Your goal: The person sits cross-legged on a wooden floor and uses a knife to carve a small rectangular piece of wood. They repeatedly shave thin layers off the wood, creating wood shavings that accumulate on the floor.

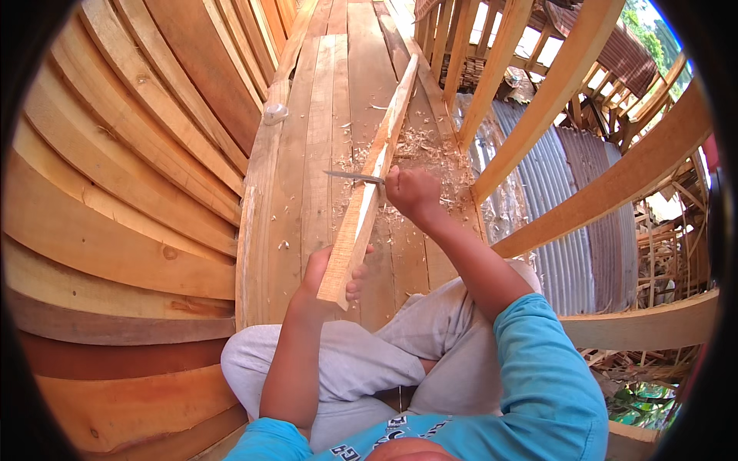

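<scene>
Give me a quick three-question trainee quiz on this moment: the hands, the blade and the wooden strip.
1. True or false: the right hand grips a knife whose blade lies across the long wooden strip.
2. What does the left hand hold? A) the strip's near end B) a hammer C) nothing
3. Fill in: pale wood ___ lie scattered on the plank floor around the cut.

Key
1. True: the blade points to the person's left, across the strip.
2. A: the fingers wrap the near end, just above the lap.
3. Shavings, thickest just beyond the right hand.
</scene>
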`<move>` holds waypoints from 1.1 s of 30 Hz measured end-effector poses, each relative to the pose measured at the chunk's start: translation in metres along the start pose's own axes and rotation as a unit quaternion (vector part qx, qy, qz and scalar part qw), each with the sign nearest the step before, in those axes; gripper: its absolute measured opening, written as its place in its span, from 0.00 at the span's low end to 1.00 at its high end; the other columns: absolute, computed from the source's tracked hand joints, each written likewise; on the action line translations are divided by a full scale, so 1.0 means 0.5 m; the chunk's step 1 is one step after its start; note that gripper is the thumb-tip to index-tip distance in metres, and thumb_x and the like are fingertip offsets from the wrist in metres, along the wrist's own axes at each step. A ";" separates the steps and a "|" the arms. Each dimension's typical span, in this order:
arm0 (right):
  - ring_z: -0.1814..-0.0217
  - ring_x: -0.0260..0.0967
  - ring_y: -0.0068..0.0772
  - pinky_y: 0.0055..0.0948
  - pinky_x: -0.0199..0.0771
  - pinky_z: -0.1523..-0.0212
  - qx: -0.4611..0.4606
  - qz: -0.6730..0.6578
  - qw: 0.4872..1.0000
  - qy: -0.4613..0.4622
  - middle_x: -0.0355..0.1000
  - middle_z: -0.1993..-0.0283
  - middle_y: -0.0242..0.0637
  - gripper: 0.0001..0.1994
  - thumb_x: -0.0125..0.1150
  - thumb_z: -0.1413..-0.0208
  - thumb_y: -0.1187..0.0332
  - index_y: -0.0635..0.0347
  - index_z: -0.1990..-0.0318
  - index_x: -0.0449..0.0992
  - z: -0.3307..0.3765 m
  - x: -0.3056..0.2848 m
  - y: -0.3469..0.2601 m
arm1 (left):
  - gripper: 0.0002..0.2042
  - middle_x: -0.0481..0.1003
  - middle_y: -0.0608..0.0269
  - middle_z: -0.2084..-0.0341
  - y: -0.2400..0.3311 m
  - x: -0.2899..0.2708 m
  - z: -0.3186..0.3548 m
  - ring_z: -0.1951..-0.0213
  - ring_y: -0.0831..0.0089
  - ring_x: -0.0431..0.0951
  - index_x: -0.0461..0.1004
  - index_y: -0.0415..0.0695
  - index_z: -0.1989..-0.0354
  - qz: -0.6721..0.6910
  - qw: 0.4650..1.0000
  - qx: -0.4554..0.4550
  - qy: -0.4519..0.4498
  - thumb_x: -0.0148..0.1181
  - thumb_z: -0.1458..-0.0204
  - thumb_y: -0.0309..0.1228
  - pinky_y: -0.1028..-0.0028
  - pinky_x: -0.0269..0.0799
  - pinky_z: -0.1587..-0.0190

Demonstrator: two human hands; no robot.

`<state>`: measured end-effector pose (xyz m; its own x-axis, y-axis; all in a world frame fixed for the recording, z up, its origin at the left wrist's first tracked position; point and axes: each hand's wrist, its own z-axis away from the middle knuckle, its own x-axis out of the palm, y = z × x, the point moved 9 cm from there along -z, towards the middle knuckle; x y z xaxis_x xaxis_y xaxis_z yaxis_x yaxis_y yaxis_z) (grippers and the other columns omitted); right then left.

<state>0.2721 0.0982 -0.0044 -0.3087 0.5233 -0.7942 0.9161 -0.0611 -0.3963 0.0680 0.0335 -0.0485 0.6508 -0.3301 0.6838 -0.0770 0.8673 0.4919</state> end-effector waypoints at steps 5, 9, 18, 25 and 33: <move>0.83 0.69 0.53 0.49 0.71 0.76 0.010 0.069 0.997 -0.041 0.68 0.86 0.50 0.26 0.46 0.39 0.60 0.61 0.88 0.73 0.064 -0.079 0.123 | 0.23 0.68 0.61 0.77 -0.144 0.060 -0.050 0.83 0.74 0.68 0.67 0.36 0.44 0.012 1.000 -0.002 -0.017 0.36 0.34 0.43 0.75 0.64 0.84; 0.83 0.69 0.54 0.49 0.70 0.77 0.005 -0.063 0.997 -0.047 0.68 0.85 0.51 0.25 0.47 0.39 0.60 0.63 0.87 0.74 0.027 -0.005 -0.047 | 0.23 0.68 0.61 0.79 -0.003 -0.002 0.016 0.84 0.75 0.68 0.67 0.36 0.44 0.008 1.000 0.000 0.002 0.37 0.34 0.42 0.75 0.64 0.84; 0.82 0.72 0.52 0.49 0.72 0.76 -0.042 -0.014 0.997 -0.061 0.71 0.84 0.48 0.25 0.45 0.39 0.59 0.62 0.85 0.76 0.031 -0.010 -0.056 | 0.20 0.70 0.62 0.80 0.007 -0.013 0.007 0.84 0.76 0.69 0.68 0.38 0.45 -0.120 0.990 0.043 0.060 0.40 0.34 0.41 0.78 0.66 0.83; 0.82 0.73 0.51 0.49 0.74 0.76 -0.039 0.003 0.990 -0.135 0.72 0.84 0.49 0.26 0.44 0.38 0.59 0.61 0.85 0.78 0.044 0.000 -0.069 | 0.20 0.69 0.62 0.81 0.003 -0.023 0.005 0.85 0.77 0.69 0.68 0.37 0.45 -0.125 0.989 0.025 0.079 0.39 0.34 0.40 0.78 0.64 0.83; 0.85 0.69 0.56 0.51 0.72 0.77 0.018 -0.006 1.000 -0.018 0.68 0.86 0.52 0.27 0.44 0.38 0.59 0.62 0.88 0.73 0.018 0.011 0.030 | 0.22 0.69 0.61 0.80 -0.001 -0.014 -0.010 0.85 0.76 0.68 0.67 0.36 0.43 -0.086 0.995 0.030 0.050 0.39 0.34 0.41 0.76 0.65 0.83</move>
<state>0.2819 0.0924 -0.0190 -0.3297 0.4929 -0.8052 0.9028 -0.0850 -0.4216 0.0674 0.0372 -0.0565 0.7299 -0.4306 0.5309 -0.0007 0.7762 0.6305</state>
